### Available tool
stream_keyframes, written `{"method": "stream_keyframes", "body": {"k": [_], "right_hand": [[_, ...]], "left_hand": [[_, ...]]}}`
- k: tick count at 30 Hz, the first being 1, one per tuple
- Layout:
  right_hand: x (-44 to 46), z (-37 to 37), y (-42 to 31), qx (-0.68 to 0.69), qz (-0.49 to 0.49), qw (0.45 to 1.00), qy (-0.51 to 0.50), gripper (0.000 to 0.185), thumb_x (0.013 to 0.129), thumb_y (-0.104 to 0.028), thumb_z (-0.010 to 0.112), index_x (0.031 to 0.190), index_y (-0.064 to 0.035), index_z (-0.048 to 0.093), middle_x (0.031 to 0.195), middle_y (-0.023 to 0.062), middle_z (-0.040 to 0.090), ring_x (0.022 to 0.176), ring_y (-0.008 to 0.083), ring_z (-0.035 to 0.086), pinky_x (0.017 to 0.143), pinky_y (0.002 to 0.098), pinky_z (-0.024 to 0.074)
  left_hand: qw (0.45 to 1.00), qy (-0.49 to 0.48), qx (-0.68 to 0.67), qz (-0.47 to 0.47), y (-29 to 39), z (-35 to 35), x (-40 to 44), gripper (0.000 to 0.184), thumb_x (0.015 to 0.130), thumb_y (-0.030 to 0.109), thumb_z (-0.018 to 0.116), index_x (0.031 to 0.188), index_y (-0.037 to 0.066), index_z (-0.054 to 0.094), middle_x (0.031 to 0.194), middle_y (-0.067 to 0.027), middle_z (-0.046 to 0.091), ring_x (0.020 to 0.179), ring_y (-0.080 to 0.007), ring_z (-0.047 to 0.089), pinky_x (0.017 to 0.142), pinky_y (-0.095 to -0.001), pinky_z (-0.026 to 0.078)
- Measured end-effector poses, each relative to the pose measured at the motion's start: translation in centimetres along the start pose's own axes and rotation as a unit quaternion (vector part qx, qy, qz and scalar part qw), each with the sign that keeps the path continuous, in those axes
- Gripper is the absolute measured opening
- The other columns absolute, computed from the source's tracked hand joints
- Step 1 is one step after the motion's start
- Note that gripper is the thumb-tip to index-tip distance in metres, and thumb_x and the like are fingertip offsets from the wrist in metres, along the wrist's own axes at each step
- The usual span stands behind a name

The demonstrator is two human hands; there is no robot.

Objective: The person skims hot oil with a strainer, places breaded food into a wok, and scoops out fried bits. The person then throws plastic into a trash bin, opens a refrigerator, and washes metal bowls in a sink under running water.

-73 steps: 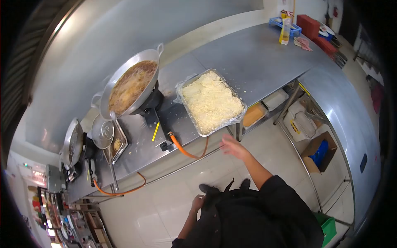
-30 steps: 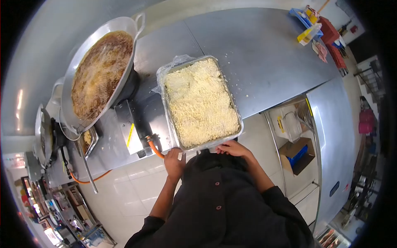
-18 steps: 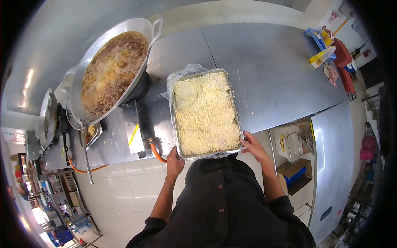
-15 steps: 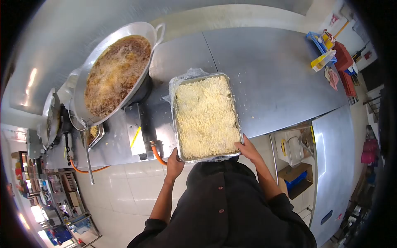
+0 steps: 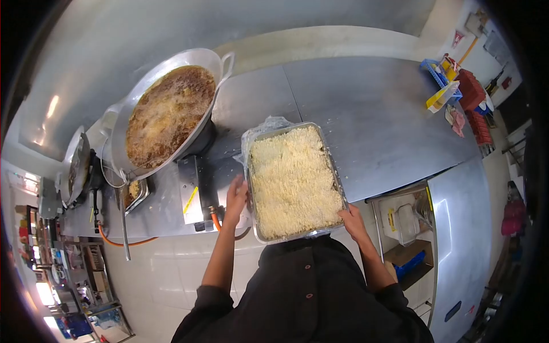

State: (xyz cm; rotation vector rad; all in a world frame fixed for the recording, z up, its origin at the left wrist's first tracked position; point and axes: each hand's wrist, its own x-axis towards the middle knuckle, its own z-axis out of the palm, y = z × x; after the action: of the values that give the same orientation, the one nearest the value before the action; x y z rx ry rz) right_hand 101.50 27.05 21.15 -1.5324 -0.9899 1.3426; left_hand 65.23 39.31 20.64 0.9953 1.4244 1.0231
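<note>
A rectangular metal tray (image 5: pixel 334 170) lies on a steel bench (image 5: pixel 377 131), its near end appearing to jut past the front edge, close to the person's black top (image 5: pixel 309 280); pale yellow crumbs (image 5: pixel 294 183) fill it in an uneven layer, and crumpled clear plastic (image 5: pixel 269 127) shows at its far left corner. The right hand (image 5: pixel 354 223) pinches the tray's near right corner, thumb over the rim; the left hand (image 5: pixel 235 197) is loosely spread just beside the tray's left side, though whether its fingertips touch the metal cannot be told.

To the left, a large two-handled wok (image 5: pixel 197 57) of bubbling brown oil (image 5: pixel 168 117) stands tilted in the view above a black burner (image 5: pixel 204 140); an orange hose (image 5: pixel 215 220) hangs near the left forearm; farther left are a long-handled strainer (image 5: pixel 124 228), a small tray of browned bits (image 5: pixel 135 191) and a second pan (image 5: pixel 76 171). At the bench's far right end sit a blue basket (image 5: pixel 433 71), a yellow-labelled bottle (image 5: pixel 441 97) and a pink cloth (image 5: pixel 456 121).
</note>
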Motion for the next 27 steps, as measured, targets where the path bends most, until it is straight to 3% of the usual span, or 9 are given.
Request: {"method": "stream_keyframes", "body": {"k": [3,6,9,12,15,18,21,24,27], "right_hand": [[0.2,-0.5,0.4,-0.045,0.007,0.999,0.003,0.028,0.081,-0.009,0.049,0.102,0.0056,0.061,0.091,0.0069,0.065,0.085,0.0129,0.057,0.077,0.0278,0.0453],[-0.4,-0.1,-0.1,-0.032,0.011,0.999,0.013,0.028,0.082,-0.008,0.05,0.103,0.0053,0.061,0.092,0.0071,0.065,0.086,0.0129,0.057,0.078,0.0276,0.0454],[-0.5,0.9,0.5,-0.01,0.035,0.999,0.029,0.027,0.083,-0.009,0.049,0.103,0.0054,0.061,0.092,0.007,0.065,0.086,0.0134,0.058,0.078,0.0278,0.0456],[-0.6,1.6,2.6,0.028,0.052,0.998,0.039,0.028,0.083,-0.01,0.05,0.103,0.0057,0.061,0.093,0.0061,0.064,0.085,0.0135,0.057,0.078,0.0273,0.0454],[-1.3,3.4,0.6,0.082,0.052,0.993,0.063,0.029,0.082,-0.008,0.05,0.106,0.0044,0.061,0.092,0.0041,0.064,0.083,0.0113,0.057,0.075,0.0252,0.0451],[-1.3,4.2,3.9,0.102,0.045,0.989,0.097,0.029,0.081,-0.007,0.051,0.105,0.0038,0.062,0.092,0.0038,0.064,0.083,0.011,0.057,0.075,0.0251,0.0451],[-1.6,5.4,6.5,0.161,0.039,0.978,0.127,0.031,0.081,-0.006,0.052,0.109,0.0053,0.06,0.095,0.0056,0.064,0.085,0.012,0.058,0.077,0.0259,0.0456],[-2.1,6.8,7.5,0.174,0.063,0.97,0.157,0.032,0.079,-0.005,0.053,0.108,0.005,0.06,0.094,0.0052,0.064,0.082,0.0127,0.058,0.076,0.0256,0.0462],[-2.3,8.5,5.8,0.216,0.06,0.955,0.194,0.032,0.079,-0.005,0.053,0.108,0.005,0.06,0.093,0.0052,0.064,0.081,0.0134,0.059,0.075,0.0258,0.0466]], "left_hand": [[0.936,0.09,0.293,0.171,3.7,3.0,6.4,0.051,0.087,0.021,0.058,0.133,0.005,0.044,0.106,-0.0156,0.056,0.082,-0.0278,0.059,0.073,-0.0326,0.048],[0.841,0.107,0.446,0.286,3.5,4.5,12.4,0.044,0.084,0.015,0.058,0.126,0.003,0.05,0.108,-0.0216,0.054,0.089,-0.0364,0.06,0.076,-0.0396,0.05],[0.831,0.048,0.529,0.166,5.9,5.2,15.2,0.038,0.083,0.011,0.054,0.12,0.007,0.057,0.114,-0.0219,0.054,0.099,-0.0398,0.058,0.083,-0.0468,0.048],[0.818,0.064,0.525,0.226,4.2,5.2,18.4,0.029,0.083,0.011,0.053,0.109,0.008,0.064,0.106,-0.0202,0.06,0.094,-0.041,0.06,0.081,-0.0476,0.049],[0.877,0.026,0.453,0.158,4.1,5.6,21.5,0.025,0.081,0.005,0.051,0.102,0.004,0.064,0.099,-0.0215,0.064,0.09,-0.037,0.063,0.078,-0.0429,0.051],[0.958,-0.035,0.283,-0.016,0.8,4.9,26.9,0.022,0.082,0.003,0.048,0.098,0.004,0.064,0.087,-0.0159,0.066,0.081,-0.027,0.065,0.074,-0.0375,0.052],[0.967,-0.158,-0.045,-0.194,-2.3,4.0,30.1,0.02,0.085,0.005,0.047,0.094,0.005,0.064,0.079,-0.0081,0.064,0.072,-0.0181,0.061,0.065,-0.0337,0.05],[0.959,-0.121,-0.124,-0.222,-1.3,6.2,26.5,0.019,0.087,0.005,0.045,0.091,0.007,0.064,0.073,-0.003,0.06,0.064,-0.0155,0.057,0.058,-0.0326,0.047],[0.969,-0.181,-0.096,-0.135,-3.5,6.0,25.1,0.019,0.089,0.007,0.044,0.092,0.006,0.063,0.074,-0.0039,0.06,0.065,-0.0149,0.056,0.058,-0.0324,0.047]]}}
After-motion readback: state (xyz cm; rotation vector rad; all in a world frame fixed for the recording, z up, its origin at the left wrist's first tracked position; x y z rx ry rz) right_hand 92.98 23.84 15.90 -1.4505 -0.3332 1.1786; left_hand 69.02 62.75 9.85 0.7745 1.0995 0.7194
